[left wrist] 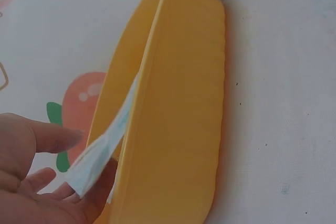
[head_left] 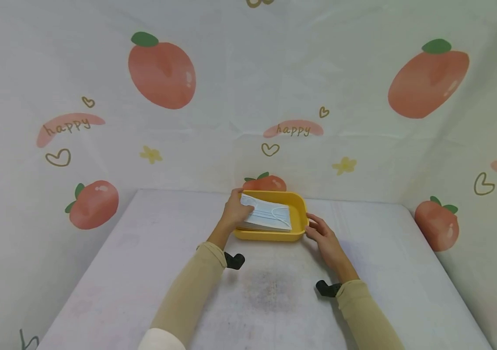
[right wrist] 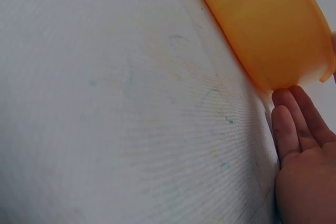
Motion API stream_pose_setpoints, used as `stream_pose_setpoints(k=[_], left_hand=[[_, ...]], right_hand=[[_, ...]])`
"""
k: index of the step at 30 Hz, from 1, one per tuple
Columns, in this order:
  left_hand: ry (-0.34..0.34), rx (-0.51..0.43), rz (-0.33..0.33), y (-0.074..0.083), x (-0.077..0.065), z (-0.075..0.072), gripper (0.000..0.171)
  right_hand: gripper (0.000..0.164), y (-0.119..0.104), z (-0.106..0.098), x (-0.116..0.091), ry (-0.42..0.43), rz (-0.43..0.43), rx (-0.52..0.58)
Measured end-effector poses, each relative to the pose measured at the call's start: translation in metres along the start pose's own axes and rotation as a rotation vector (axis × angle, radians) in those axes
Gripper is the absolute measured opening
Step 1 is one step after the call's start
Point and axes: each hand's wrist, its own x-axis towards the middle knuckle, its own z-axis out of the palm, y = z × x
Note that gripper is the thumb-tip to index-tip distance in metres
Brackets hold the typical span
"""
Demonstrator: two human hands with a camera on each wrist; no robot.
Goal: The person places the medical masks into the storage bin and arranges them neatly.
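Note:
A yellow plastic basket [head_left: 298, 235] stands on the table, holding a light-blue face mask [head_left: 270, 214] with white ear loops. The mask seems to lie on a pale flat layer; what that is cannot be told. At the basket's left end is my left hand [head_left: 234, 211]. Its fingers reach in under the mask's edge [left wrist: 97, 163], while the thumb [left wrist: 58, 137] stands off it in the left wrist view. My right hand [head_left: 325, 243] touches the basket's right end with nearly straight fingers [right wrist: 286, 127].
The basket is near the back of the white-covered table [head_left: 143, 272], close to a printed cloth backdrop [head_left: 231, 87]. Faint smudges mark the cover in front. Black wrist mounts [head_left: 234, 261] stick out inward from both wrists.

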Motion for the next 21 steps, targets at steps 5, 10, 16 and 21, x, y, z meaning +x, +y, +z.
stream_pose_setpoints(k=[5,10,16,21], left_hand=[[0.023,0.006,0.009,0.003,0.000,0.000,0.073],[0.058,0.014,0.015,0.003,0.000,-0.002,0.071],[0.082,-0.002,0.056,0.003,-0.001,-0.006,0.070],[0.108,0.004,0.111,0.005,-0.004,-0.010,0.068]], right_hand=[[0.057,0.001,-0.002,0.002,0.006,-0.006,0.003],[0.057,0.002,-0.002,0.003,0.005,-0.013,0.013],[0.058,0.003,-0.003,0.003,0.007,-0.010,0.010],[0.058,0.004,-0.005,0.003,0.015,0.001,0.010]])
